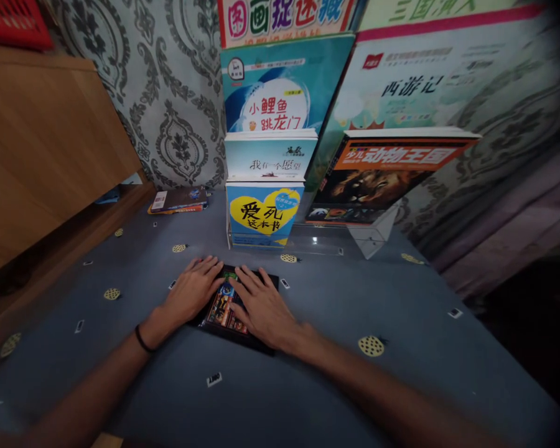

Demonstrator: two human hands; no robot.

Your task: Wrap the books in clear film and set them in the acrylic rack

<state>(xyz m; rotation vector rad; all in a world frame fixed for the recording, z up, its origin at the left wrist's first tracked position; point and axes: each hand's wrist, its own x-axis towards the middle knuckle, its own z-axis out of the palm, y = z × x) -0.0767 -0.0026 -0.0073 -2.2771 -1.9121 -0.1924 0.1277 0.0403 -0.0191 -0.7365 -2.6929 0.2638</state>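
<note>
A thin dark book (221,308) with a colourful picture on its front lies flat on the blue table, tilted a little to my view. My left hand (192,290) rests over its left side, palm down with the fingers stretched out. Across the right part lies my right hand (264,306), flat, its fingers apart and hiding much of the cover. Neither hand grips anything. Just beyond them a blue book with a yellow heart (264,214) stands upright in a clear rack (326,239).
Behind it rise more upright books, among them a teal one (280,68) and one with a lion (371,186). Two or more books lie stacked (180,200) at the back left. A wooden cabinet (42,149) borders the left. The tablecloth (308,398) has pineapple prints.
</note>
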